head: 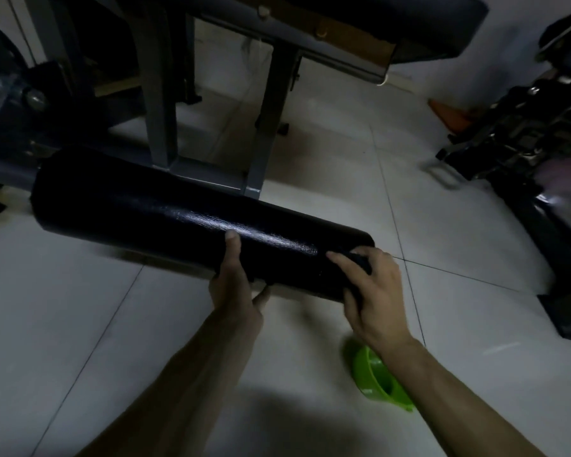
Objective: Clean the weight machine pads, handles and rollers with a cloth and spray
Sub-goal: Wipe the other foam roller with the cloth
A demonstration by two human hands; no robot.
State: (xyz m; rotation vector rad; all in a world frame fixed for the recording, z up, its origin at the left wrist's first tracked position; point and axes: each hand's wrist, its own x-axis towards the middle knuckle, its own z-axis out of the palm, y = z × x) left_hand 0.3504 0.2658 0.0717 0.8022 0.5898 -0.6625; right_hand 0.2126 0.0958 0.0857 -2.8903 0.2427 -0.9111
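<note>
Grey steel frame (160,94) stands on pale floor tiles (310,159), well beyond both sets of fingers, and the long black vinyl roller (165,209) juts out from it towards me. The left hand (234,291) grips the roller with its thumb laid over the top and the fingers (261,295) curled beneath. The right hand (373,291) is bent over the free end, holding what looks like a dark cloth (360,260) bunched under its fingers. Cloth and vinyl are so alike in this dim light that I can't trace the cloth's edges. The vinyl looks glossy, perhaps wet, so I'd worry the left grip could slide and let the roller turn under the wiping. The gloom could also hide missed patches, especially on the underside below the fingers. A small green plastic thing (373,374) lies on the floor just beneath the right forearm, and a careless pull back could knock it.
</note>
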